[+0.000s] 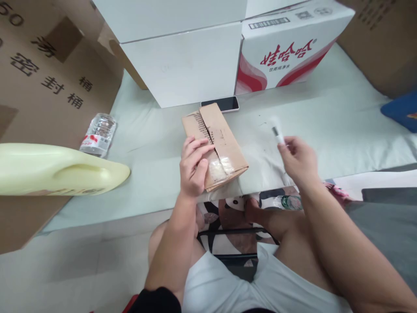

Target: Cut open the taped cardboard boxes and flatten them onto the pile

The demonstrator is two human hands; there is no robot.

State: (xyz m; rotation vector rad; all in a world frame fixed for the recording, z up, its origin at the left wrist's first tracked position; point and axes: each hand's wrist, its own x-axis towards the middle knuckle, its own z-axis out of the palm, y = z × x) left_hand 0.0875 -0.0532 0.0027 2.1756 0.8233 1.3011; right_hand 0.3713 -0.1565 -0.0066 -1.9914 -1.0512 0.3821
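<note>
A small brown cardboard box (224,139), sealed with clear tape along its seam, lies on the pale green surface (153,143) in front of me. My left hand (193,163) rests flat on the box's near left side, holding it down. My right hand (298,158) is raised to the right of the box and grips a small utility knife (277,132) with a white handle; the tool is blurred and points up and away from the box.
A dark phone (220,104) lies just behind the box. White cartons (182,65) and a red-and-white printed carton (286,52) stand at the back. A plastic water bottle (99,132), a pale yellow jug (58,169) and a big brown carton (42,78) are at the left.
</note>
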